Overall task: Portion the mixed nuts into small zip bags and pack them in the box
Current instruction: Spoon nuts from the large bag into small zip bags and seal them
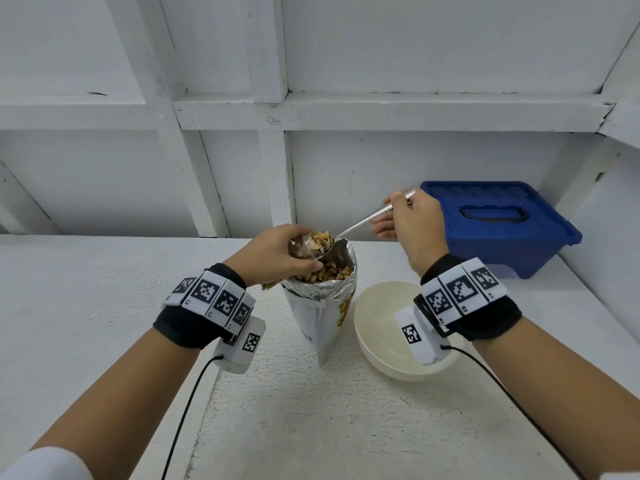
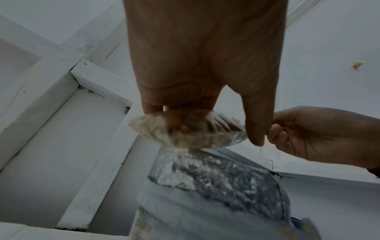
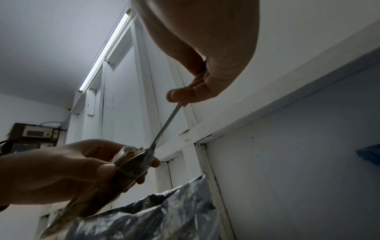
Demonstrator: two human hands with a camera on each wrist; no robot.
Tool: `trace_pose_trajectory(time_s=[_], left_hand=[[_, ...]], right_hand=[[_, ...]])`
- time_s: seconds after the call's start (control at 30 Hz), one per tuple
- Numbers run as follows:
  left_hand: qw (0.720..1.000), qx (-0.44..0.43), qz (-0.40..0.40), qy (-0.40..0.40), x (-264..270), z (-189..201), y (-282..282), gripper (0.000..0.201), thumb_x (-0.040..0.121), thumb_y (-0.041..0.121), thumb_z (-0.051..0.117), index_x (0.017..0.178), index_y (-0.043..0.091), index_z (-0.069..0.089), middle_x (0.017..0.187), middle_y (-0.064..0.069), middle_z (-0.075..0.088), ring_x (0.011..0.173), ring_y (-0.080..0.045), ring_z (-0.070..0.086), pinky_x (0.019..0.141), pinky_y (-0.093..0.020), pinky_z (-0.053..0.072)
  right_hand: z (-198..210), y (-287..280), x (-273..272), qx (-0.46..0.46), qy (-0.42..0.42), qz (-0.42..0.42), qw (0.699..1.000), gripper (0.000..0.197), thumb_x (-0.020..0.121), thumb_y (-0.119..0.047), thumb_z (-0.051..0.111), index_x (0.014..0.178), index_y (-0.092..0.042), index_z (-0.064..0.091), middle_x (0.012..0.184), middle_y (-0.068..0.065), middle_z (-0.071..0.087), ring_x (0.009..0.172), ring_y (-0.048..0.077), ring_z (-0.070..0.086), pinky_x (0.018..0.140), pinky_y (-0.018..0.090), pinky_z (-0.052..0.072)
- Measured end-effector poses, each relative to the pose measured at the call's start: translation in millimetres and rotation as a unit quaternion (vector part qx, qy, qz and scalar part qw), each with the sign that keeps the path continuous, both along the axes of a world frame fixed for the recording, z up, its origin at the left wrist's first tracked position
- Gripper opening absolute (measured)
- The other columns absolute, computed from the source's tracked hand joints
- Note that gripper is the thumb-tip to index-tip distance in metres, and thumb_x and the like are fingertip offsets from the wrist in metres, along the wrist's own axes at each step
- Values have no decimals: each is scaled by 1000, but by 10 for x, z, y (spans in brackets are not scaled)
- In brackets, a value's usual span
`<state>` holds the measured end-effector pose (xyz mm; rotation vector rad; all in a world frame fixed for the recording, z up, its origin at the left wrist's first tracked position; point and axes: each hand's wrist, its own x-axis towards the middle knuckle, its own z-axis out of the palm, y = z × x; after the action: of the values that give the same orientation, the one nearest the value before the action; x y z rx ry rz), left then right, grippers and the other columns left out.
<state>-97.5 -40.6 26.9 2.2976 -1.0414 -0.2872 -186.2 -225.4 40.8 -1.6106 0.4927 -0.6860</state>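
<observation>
A tall foil pouch of mixed nuts [image 1: 323,306] stands open at the table's middle. Just above its mouth my left hand [image 1: 277,252] grips a small clear zip bag [image 1: 304,249] with nuts inside; the bag [image 2: 185,129] bulges below my fingers in the left wrist view. My right hand [image 1: 412,220] pinches the handle of a metal spoon [image 1: 363,221]. The spoon's bowl, heaped with nuts, sits at the bag's opening. In the right wrist view the spoon [image 3: 162,129] slants down into the zip bag [image 3: 98,191] above the foil pouch [image 3: 164,216].
A white bowl [image 1: 381,320] sits right of the pouch, under my right wrist. A blue box [image 1: 502,223] with its lid on stands at the back right against the white wall. The white table [image 1: 86,289] stretches left and toward me.
</observation>
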Motion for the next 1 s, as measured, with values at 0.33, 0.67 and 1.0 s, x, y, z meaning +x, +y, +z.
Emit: trace_pose_trajectory(time_s=[0.33,0.67,1.0], left_hand=[[999,-43,15,12,-40,-68,-7,51,80,32,69,125,13,52,105,0,59,98,-16,58,70,-11,44],[985,-149,51,75,45,-122,112,42,79,33,71,114,17,55,95,2,63,87,-12,61,72,-20,52],[978,-182,64,81,123,-135,253,39,84,29,65,120,21,53,110,-2,62,99,-13,59,78,-19,49]], right_hand=[[174,221,32,-158,-40,52,985,20,98,-17,41,82,-12,53,61,3,59,45,4,59,46,15,48],[364,216,2,-258,-153,42,953,17,98,-16,44,88,-8,55,64,0,60,51,8,63,49,17,50],[201,-7,-144,-158,-135,-39,977,17,98,-18,42,89,-11,54,69,1,61,52,5,62,50,16,51]])
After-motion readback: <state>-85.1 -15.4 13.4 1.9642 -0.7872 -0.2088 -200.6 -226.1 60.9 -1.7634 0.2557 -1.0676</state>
